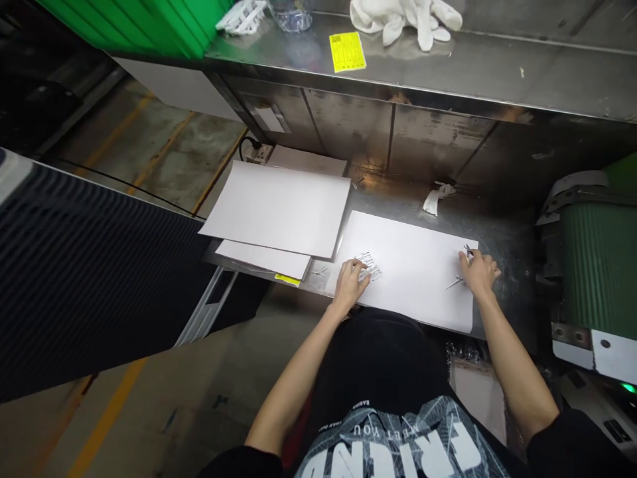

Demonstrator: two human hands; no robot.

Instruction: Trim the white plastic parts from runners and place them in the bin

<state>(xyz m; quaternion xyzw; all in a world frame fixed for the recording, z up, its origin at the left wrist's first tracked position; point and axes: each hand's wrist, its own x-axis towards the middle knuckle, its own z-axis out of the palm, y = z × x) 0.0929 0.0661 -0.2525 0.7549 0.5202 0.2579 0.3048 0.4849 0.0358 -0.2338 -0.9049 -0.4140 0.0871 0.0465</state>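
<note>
A white sheet [413,265] lies on the steel bench in front of me. My left hand [350,282] rests at its near left corner, fingers curled over a row of small metal parts [369,265]. At the sheet's right edge my right hand [478,271] pinches a small metal part [468,250]. Another small metal piece [454,283] lies on the sheet just left of that hand.
A stack of white sheets [279,209] lies to the left, with a yellow tag [287,279] under it. A crumpled white scrap [436,197] sits behind. On the upper steel shelf [497,73] are white gloves [405,18] and a yellow label [347,51]. A green machine [597,265] stands at right.
</note>
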